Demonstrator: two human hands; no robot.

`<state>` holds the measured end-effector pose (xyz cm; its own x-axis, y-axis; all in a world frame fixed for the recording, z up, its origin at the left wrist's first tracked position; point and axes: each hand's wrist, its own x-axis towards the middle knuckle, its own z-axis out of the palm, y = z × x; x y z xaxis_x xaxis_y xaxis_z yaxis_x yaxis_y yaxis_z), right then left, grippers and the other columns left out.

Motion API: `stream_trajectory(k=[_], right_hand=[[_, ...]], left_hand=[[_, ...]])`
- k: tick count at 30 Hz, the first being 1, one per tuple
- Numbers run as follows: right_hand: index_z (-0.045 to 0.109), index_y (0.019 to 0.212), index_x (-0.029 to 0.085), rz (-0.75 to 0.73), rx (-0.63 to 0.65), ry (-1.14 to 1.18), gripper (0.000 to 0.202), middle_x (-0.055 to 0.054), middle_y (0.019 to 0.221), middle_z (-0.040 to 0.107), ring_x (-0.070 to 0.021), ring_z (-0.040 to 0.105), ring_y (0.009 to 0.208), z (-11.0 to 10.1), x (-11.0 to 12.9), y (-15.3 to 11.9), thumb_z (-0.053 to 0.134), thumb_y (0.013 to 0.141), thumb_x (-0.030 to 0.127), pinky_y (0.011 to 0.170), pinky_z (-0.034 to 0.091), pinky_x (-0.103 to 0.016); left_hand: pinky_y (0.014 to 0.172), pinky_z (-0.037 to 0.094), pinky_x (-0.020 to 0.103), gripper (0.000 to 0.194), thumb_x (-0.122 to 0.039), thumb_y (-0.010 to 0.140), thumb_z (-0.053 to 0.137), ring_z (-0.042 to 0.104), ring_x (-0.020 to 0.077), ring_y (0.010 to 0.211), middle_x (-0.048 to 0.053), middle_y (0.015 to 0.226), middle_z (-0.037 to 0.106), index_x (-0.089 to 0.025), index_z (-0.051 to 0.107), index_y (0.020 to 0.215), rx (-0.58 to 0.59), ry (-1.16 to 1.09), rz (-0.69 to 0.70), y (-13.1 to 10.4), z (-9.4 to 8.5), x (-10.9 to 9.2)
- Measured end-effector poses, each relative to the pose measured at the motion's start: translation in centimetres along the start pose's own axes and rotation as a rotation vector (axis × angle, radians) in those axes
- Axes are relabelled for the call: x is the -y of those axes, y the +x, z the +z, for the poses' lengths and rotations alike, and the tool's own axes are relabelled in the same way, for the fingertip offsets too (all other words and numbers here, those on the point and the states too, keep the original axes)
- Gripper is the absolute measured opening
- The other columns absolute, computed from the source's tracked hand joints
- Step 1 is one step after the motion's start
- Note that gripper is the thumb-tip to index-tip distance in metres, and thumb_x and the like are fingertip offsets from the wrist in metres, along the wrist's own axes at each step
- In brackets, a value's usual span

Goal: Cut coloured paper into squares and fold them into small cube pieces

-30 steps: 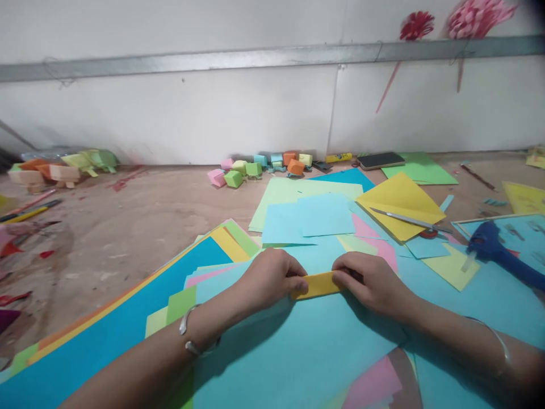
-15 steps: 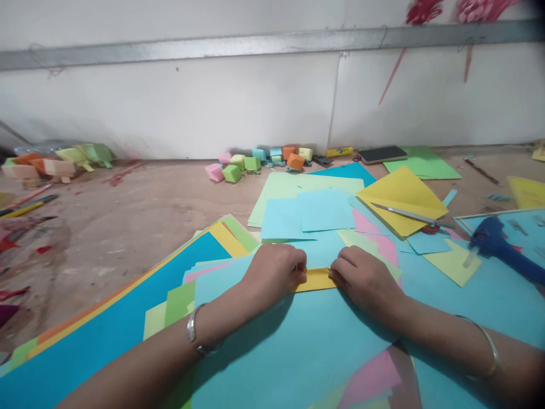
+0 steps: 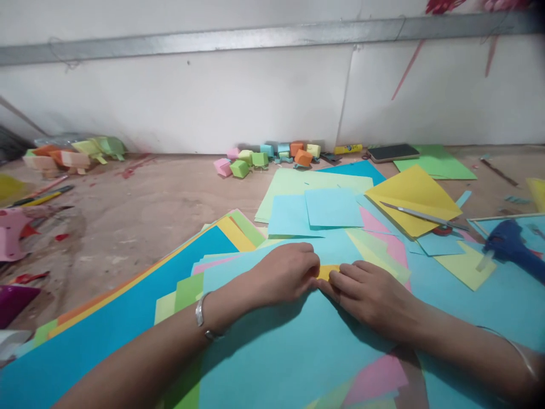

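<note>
A small yellow paper strip [image 3: 328, 272] lies between my two hands, over a large light blue sheet [image 3: 289, 352]. My left hand [image 3: 293, 271] is closed on the strip's left end, the fingers pinched together. From the right, my right hand [image 3: 366, 289] grips the strip's other end with curled fingers, and its thumb reaches toward the left fingertips. Most of the strip is hidden behind the fingers. Just beyond the hands are light blue squares [image 3: 334, 208] of paper.
Small coloured paper cubes [image 3: 259, 159] stand near the wall, beside a yellow tube [image 3: 348, 149] and a phone [image 3: 392, 152]. At right, a metal craft knife [image 3: 421, 216] rests on yellow paper [image 3: 413, 196], near a blue glue gun [image 3: 508, 244]. A pink tool [image 3: 11, 233] sits far left.
My hands have come closer together, so less of the yellow strip shows between them. The view has shifted left, bringing the pink tool into sight.
</note>
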<state>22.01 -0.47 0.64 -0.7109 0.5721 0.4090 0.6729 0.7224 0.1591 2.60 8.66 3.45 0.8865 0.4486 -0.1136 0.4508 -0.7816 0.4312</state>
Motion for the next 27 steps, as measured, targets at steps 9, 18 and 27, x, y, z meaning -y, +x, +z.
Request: stream_trajectory(k=[9,18,27], right_hand=[[0.062,0.081,0.015,0.067,0.051,0.104,0.028,-0.002,0.07,0.056,-0.0167,0.042,0.064,-0.5,0.0,-0.5,0.04,0.094,0.006,0.058,0.027,-0.036],[0.064,0.097,0.015,-0.01,0.083,-0.029,0.023,-0.001,0.071,0.052,-0.0168,0.04,0.064,-0.7,1.2,0.9,0.041,0.1,0.015,0.058,0.022,-0.037],[0.057,0.122,0.024,0.045,0.23,0.117,0.027,-0.003,0.082,0.053,-0.0193,0.04,0.073,-0.4,-0.2,0.7,0.046,0.097,0.021,0.06,0.019,-0.033]], left_hand=[[0.056,0.031,0.024,0.022,-0.032,0.071,0.081,0.052,0.0141,0.068,-0.001,0.075,0.061,-0.018,0.064,0.074,0.094,-0.069,-0.186,0.4,-0.7,0.2],[0.05,0.024,0.026,0.028,-0.044,0.065,0.08,0.049,0.0147,0.059,-0.003,0.062,0.06,-0.021,0.064,0.062,0.162,0.015,-0.395,-0.2,-1.8,1.9],[0.05,0.027,0.025,0.02,-0.037,0.071,0.074,0.05,0.0136,0.058,-0.002,0.062,0.061,-0.02,0.065,0.065,0.182,-0.016,-0.356,-0.4,-2.3,0.3]])
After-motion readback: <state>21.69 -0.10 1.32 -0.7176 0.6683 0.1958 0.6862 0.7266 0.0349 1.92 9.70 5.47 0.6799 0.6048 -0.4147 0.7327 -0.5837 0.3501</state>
